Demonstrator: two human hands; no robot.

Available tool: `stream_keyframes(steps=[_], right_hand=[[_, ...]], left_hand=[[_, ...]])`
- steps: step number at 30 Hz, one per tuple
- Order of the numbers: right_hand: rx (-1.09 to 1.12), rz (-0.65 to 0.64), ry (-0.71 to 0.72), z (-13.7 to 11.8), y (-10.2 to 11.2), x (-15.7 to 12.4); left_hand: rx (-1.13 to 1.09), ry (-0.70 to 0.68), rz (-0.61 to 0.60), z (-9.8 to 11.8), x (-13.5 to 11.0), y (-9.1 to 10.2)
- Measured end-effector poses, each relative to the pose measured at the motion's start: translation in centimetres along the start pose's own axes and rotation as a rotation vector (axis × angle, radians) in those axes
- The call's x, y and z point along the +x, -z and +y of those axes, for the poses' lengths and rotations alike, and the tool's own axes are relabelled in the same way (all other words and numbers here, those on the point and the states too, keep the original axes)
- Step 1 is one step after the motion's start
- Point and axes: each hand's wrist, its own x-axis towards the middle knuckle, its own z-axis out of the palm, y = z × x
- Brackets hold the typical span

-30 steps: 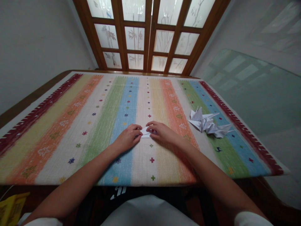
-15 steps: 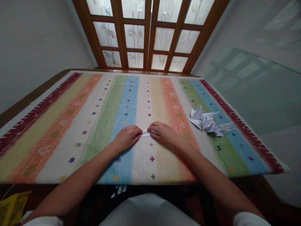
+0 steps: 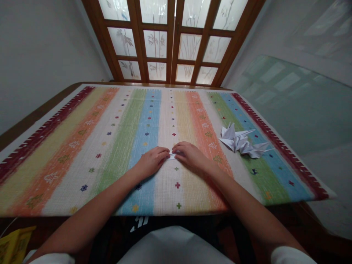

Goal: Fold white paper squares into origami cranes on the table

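Observation:
A small folded piece of white paper [image 3: 171, 157] lies on the striped tablecloth [image 3: 167, 190], mostly covered by my fingers. From the left, my left hand [image 3: 154, 158] pinches its edge, fingers bent and pressed together. My right hand [image 3: 189, 154] grips the other side, its fingertips curled down over the paper. Only a narrow strip with a fold line shows in the gap between the two hands. To the right of my right hand sit white folded paper cranes [image 3: 242, 141], close together and touching.
The tablecloth covers a table whose wooden edge [image 3: 46, 104] shows at the left. Beyond it stand wooden doors with frosted panes [image 3: 156, 44]. A greenish glass panel [image 3: 297, 106] leans at the right. Something yellow [image 3: 16, 240] is low at the left.
My left hand has shifted slightly right, closer to my right hand, so less of the paper shows between them. The paper cranes rest unmoved on the cloth.

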Motion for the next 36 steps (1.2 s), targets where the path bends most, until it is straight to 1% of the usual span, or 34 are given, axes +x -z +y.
stream_keyframes(steps=[3,7,10,14,19,24,26,29,31,32,33,34,35,36], right_hand=[[0.019,0.026,-0.047,0.1,-0.3,-0.3],[0.014,0.028,-0.019,0.2,-0.4,-0.9],[0.0,0.037,-0.002,0.3,-0.3,-1.1],[0.038,0.069,0.0,0.8,-0.6,-0.8],[0.13,0.105,0.001,1.6,-1.0,-0.6],[0.222,0.133,0.021,1.8,-0.9,-0.9],[0.26,0.193,0.008,1.8,-0.6,-1.0],[0.24,0.362,-0.063,1.9,0.3,-0.9],[0.198,0.461,-0.163,2.1,1.4,-1.0],[0.18,0.48,-0.231,2.1,2.0,-1.2],[0.163,0.469,-0.303,2.1,2.7,-1.4],[0.142,0.42,-0.365,2.0,3.3,-1.8],[0.123,0.341,-0.409,1.8,3.8,-2.1],[0.121,0.227,-0.43,1.6,4.2,-2.6]], left_hand=[[0.061,-0.05,-0.024,0.3,0.2,-0.5],[0.199,-0.075,-0.061,0.6,0.3,-0.6],[0.235,-0.086,-0.052,0.9,0.5,-0.6],[0.226,-0.087,0.022,1.1,0.7,-1.2],[0.174,-0.097,0.026,0.9,0.9,-1.9],[0.086,-0.01,0.037,0.9,1.1,-1.9],[0.049,0.023,0.025,0.8,1.2,-1.8],[0.032,0.036,0.0,0.9,1.2,-1.6],[0.065,0.035,-0.014,0.9,1.1,-1.5],[0.092,0.036,-0.023,1.0,1.1,-1.4],[0.121,0.037,-0.034,1.1,1.1,-1.4],[0.145,0.04,-0.044,1.2,1.1,-1.3],[0.163,0.045,-0.051,1.3,1.1,-1.3],[0.172,0.051,-0.056,1.4,1.1,-1.3]])
